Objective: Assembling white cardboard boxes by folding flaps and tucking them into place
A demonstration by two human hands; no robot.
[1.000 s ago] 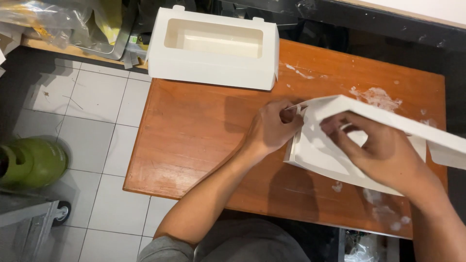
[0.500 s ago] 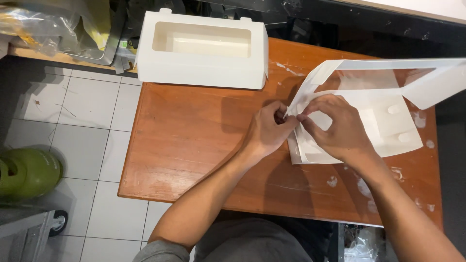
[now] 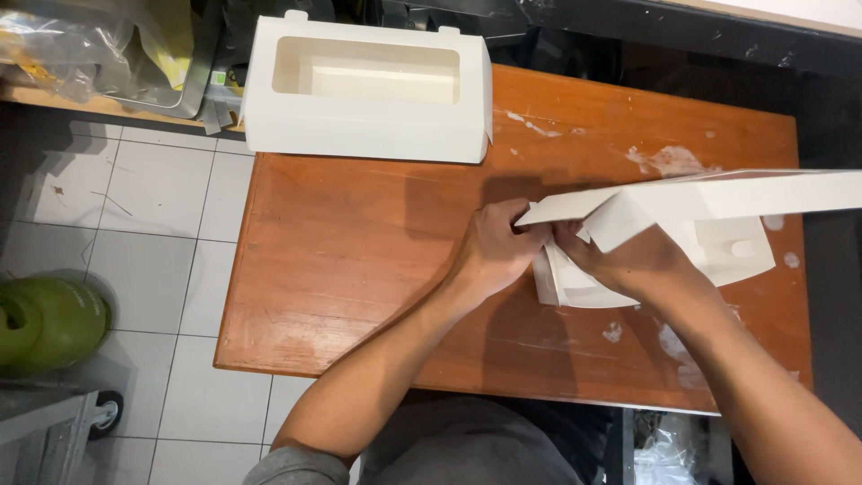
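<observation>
Hands (image 3: 575, 251) fold flat carton (image 3: 700, 216), apparently pinching; finished box (image 3: 368, 135) behind.

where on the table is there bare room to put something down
Bare wood on the table between the finished window box and the near edge, left of the left hand. Crowded on the right: both hands, right hand, work the unfolded white box there.

1. We have one view only, from a camera worn on the head.
2. It looks almost straight down, close over the wooden table (image 3: 359, 269), which fills the frame's centre.
3. Tiled floor (image 3: 135, 233) shows along the left edge.
</observation>
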